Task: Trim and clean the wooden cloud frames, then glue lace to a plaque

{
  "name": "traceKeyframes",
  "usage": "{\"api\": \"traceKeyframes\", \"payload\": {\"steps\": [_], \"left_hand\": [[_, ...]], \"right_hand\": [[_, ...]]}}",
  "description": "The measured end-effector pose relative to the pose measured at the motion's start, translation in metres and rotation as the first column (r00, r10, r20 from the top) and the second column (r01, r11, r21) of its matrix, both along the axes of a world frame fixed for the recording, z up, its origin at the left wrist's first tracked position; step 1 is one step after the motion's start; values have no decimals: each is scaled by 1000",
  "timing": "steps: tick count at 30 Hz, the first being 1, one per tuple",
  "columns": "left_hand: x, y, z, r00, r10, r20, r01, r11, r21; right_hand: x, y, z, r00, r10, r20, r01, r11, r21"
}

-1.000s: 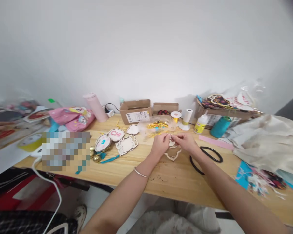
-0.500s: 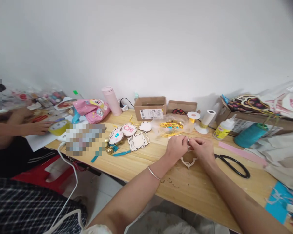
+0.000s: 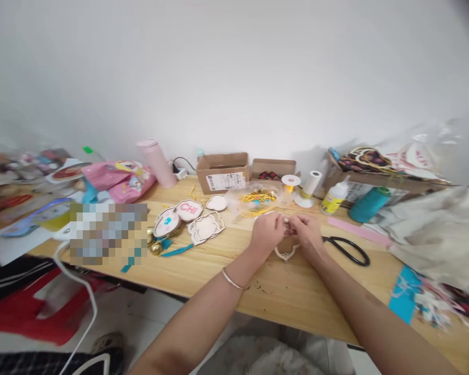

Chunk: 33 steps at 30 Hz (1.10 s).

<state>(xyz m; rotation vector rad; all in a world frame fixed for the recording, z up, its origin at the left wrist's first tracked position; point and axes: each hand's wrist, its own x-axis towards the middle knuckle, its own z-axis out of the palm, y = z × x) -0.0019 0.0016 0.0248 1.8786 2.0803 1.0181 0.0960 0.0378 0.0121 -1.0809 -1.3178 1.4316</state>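
Observation:
My left hand (image 3: 269, 229) and my right hand (image 3: 305, 233) meet over the table, fingers pinched close together. A tiny pale piece shows between the fingertips, too small to name. Below the hands lies a pale wooden frame with a scalloped, cut-out edge (image 3: 285, 255), partly covered by them. Black-handled scissors (image 3: 349, 251) lie right of my right hand, the blades hidden behind it. To the left are pale wooden cut-out plaques (image 3: 206, 228), a round piece with a blue flower (image 3: 167, 222) and a plaque lettered CHI (image 3: 189, 210).
Behind my hands are a plastic bag of yellow cords (image 3: 258, 198), a spool (image 3: 291, 181) and a cardboard box (image 3: 222, 174). At right stand a glue bottle (image 3: 335, 198) and a teal thread cone (image 3: 369, 204). A pink tumbler (image 3: 156, 162) and a pink bag (image 3: 119, 179) stand left.
The view has swung left to right, so everything sits further left in the picture. My hands stay pinched together over the frame. The co-worker's arms at the left have mostly left view.

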Motion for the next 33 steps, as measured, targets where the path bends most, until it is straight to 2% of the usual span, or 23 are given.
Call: {"api": "traceKeyframes", "payload": {"steps": [4,6,12,19,26,33], "left_hand": [[-8,7,-5,998,-33,53,32,999,23],[-10,11,-11,996,-52,68,50,998,41],[-7,12,-21,997,-75,21,73,994,80],[-5,11,-20,995,-92,-46,95,993,71],[0,10,-22,994,-110,-2,110,988,112],[1,9,-22,994,-107,-1,106,988,112]], "right_hand": [[11,5,-4,987,157,-15,-157,987,-23],[13,6,-7,986,167,18,-167,986,-8],[9,12,-14,967,154,201,-196,958,211],[12,16,-12,948,182,260,-251,931,264],[6,10,-9,965,17,262,-101,946,309],[3,10,-15,962,-34,270,-52,950,307]]}}
